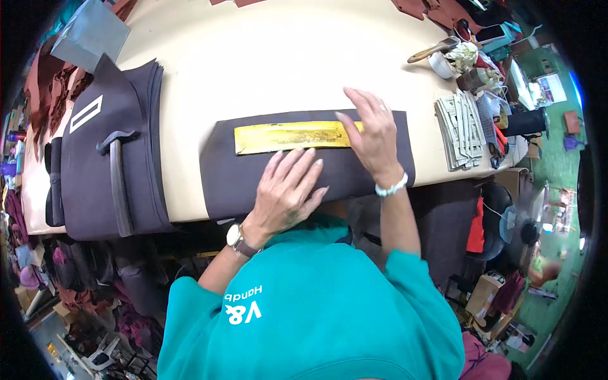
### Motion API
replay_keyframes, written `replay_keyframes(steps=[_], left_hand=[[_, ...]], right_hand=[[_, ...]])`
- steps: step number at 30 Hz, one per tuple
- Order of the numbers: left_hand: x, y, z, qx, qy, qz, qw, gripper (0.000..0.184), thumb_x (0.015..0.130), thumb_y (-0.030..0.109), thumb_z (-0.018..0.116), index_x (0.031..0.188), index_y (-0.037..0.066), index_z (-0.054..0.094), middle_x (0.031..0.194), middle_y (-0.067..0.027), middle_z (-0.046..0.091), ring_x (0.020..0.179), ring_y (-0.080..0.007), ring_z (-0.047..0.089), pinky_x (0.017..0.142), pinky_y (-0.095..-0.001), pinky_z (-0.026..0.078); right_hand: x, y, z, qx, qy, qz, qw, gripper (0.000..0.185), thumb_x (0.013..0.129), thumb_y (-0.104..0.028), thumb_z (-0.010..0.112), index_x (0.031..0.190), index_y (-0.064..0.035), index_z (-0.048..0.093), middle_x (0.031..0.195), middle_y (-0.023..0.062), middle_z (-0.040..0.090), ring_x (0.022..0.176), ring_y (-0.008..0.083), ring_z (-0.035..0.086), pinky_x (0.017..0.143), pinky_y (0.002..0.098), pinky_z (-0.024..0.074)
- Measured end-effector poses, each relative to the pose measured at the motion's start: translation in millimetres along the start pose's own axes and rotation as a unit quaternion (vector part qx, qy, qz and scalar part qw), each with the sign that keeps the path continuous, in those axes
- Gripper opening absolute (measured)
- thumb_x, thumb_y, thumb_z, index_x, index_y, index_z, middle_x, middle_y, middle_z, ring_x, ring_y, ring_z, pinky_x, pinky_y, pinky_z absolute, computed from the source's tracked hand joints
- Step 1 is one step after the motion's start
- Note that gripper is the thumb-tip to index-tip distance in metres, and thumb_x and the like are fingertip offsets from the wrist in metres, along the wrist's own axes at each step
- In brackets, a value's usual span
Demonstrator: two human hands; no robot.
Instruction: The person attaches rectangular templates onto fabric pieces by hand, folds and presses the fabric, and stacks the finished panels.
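Note:
A yellow strip [291, 137] with dark smudges lies lengthwise on a dark brown sheet [253, 183] at the table's front. My left hand [288, 187], wearing a watch, rests on the sheet with its fingers stretched out. Its fingertips reach the strip's near edge. Over the right end of the strip is my right hand [372, 136], with a pale bead bracelet at the wrist. Its fingers and thumb are apart, and it hides that end of the strip. Whether it touches the strip I cannot tell.
Left of the sheet, a hammer [119, 180] and a pale rectangular frame [86, 114] lie on stacked dark sheets [85, 171]. A grey block [90, 35] stands behind. At right are stacked pale frames [459, 133], a brush [434, 49] and a white bowl [441, 65].

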State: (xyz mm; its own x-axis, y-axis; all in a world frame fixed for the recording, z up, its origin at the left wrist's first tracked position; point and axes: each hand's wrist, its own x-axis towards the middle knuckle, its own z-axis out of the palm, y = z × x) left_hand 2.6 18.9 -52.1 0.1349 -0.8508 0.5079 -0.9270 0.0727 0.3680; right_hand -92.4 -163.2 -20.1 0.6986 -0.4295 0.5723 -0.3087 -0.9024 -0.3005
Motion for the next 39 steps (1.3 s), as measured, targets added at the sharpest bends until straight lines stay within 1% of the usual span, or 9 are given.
replay_keyframes(steps=[1, 3, 4, 7, 12, 16, 26, 32, 39], left_hand=[[-2.2, -3.5, -5.3, 0.006, 0.011, -0.019, 1.000, 0.045, 0.072, 0.023, 0.072, 0.111, 0.004, 0.061, 0.116, -0.0150, 0.057, 0.111, -0.0317, 0.052, 0.096, -0.0448, 0.038], [-10.4, -14.5, -14.5, 0.016, 0.018, -0.085, 0.996, 0.044, 0.072, 0.021, 0.072, 0.110, 0.003, 0.061, 0.117, -0.0163, 0.056, 0.112, -0.0324, 0.051, 0.096, -0.0455, 0.038], [-15.9, -22.0, -19.5, 0.039, 0.002, -0.125, 0.991, 0.049, 0.075, 0.024, 0.070, 0.116, 0.001, 0.057, 0.124, -0.0187, 0.051, 0.118, -0.0342, 0.046, 0.100, -0.0473, 0.034], [-32.1, -43.1, -22.0, 0.107, -0.034, -0.212, 0.971, 0.062, 0.080, 0.031, 0.065, 0.129, 0.000, 0.044, 0.135, -0.0211, 0.040, 0.129, -0.0357, 0.034, 0.105, -0.0498, 0.026], [-43.3, -44.9, -24.2, 0.132, -0.055, -0.242, 0.960, 0.069, 0.084, 0.035, 0.061, 0.137, 0.000, 0.033, 0.140, -0.0218, 0.034, 0.132, -0.0366, 0.027, 0.107, -0.0516, 0.022], [-43.5, -45.0, -22.5, 0.109, -0.033, -0.259, 0.959, 0.068, 0.083, 0.034, 0.062, 0.136, 0.001, 0.035, 0.140, -0.0212, 0.034, 0.132, -0.0365, 0.028, 0.107, -0.0510, 0.022], [-29.7, -51.7, -20.5, 0.104, -0.051, -0.231, 0.966, 0.066, 0.080, 0.031, 0.064, 0.132, -0.001, 0.040, 0.139, -0.0217, 0.036, 0.131, -0.0383, 0.030, 0.106, -0.0518, 0.024], [-31.7, -47.5, -25.4, 0.098, -0.024, -0.245, 0.964, 0.064, 0.079, 0.028, 0.067, 0.130, 0.000, 0.043, 0.136, -0.0209, 0.040, 0.129, -0.0375, 0.033, 0.105, -0.0518, 0.024], [-33.5, -49.1, -27.3, 0.068, -0.004, -0.242, 0.968, 0.057, 0.076, 0.022, 0.070, 0.125, 0.002, 0.050, 0.130, -0.0185, 0.048, 0.127, -0.0364, 0.038, 0.105, -0.0525, 0.025]], right_hand=[[-16.6, 1.6, 0.6, 0.026, 0.004, 0.081, 0.996, 0.041, 0.080, -0.016, 0.065, 0.117, -0.0018, 0.055, 0.113, 0.0150, 0.056, 0.107, 0.0311, 0.052, 0.095, 0.0415, 0.0380], [-49.3, 2.9, -4.6, -0.014, 0.037, 0.183, 0.982, 0.044, 0.081, -0.017, 0.064, 0.120, -0.0005, 0.052, 0.117, 0.0171, 0.053, 0.110, 0.0320, 0.050, 0.096, 0.0414, 0.0376], [-63.4, 5.1, -7.0, -0.036, 0.054, 0.234, 0.970, 0.046, 0.081, -0.018, 0.064, 0.122, 0.0002, 0.050, 0.119, 0.0181, 0.052, 0.112, 0.0325, 0.049, 0.096, 0.0414, 0.0374], [-95.5, 11.7, -7.1, -0.100, 0.038, 0.282, 0.953, 0.051, 0.083, -0.019, 0.063, 0.126, 0.0020, 0.045, 0.122, 0.0204, 0.049, 0.117, 0.0334, 0.045, 0.099, 0.0423, 0.0340], [-84.4, 13.8, -3.8, -0.081, 0.002, 0.279, 0.957, 0.054, 0.083, -0.020, 0.063, 0.128, 0.0013, 0.043, 0.124, 0.0191, 0.049, 0.120, 0.0333, 0.042, 0.102, 0.0467, 0.0284], [-81.4, 17.0, -4.5, -0.065, -0.004, 0.278, 0.958, 0.055, 0.082, -0.021, 0.064, 0.128, 0.0013, 0.043, 0.125, 0.0187, 0.049, 0.121, 0.0329, 0.042, 0.102, 0.0499, 0.0276], [-100.9, 14.8, -9.9, -0.076, 0.034, 0.274, 0.958, 0.048, 0.082, -0.016, 0.064, 0.123, 0.0022, 0.048, 0.122, 0.0185, 0.052, 0.118, 0.0330, 0.045, 0.102, 0.0423, 0.0316], [-91.2, 9.6, -13.9, -0.089, 0.027, 0.271, 0.958, 0.044, 0.083, -0.015, 0.062, 0.124, -0.0014, 0.050, 0.121, 0.0173, 0.053, 0.119, 0.0334, 0.044, 0.103, 0.0471, 0.0285], [-84.9, 12.0, -6.7, -0.002, 0.005, 0.281, 0.960, 0.036, 0.083, -0.019, 0.061, 0.117, -0.0064, 0.057, 0.123, 0.0108, 0.055, 0.123, 0.0338, 0.041, 0.105, 0.0516, 0.0218]])
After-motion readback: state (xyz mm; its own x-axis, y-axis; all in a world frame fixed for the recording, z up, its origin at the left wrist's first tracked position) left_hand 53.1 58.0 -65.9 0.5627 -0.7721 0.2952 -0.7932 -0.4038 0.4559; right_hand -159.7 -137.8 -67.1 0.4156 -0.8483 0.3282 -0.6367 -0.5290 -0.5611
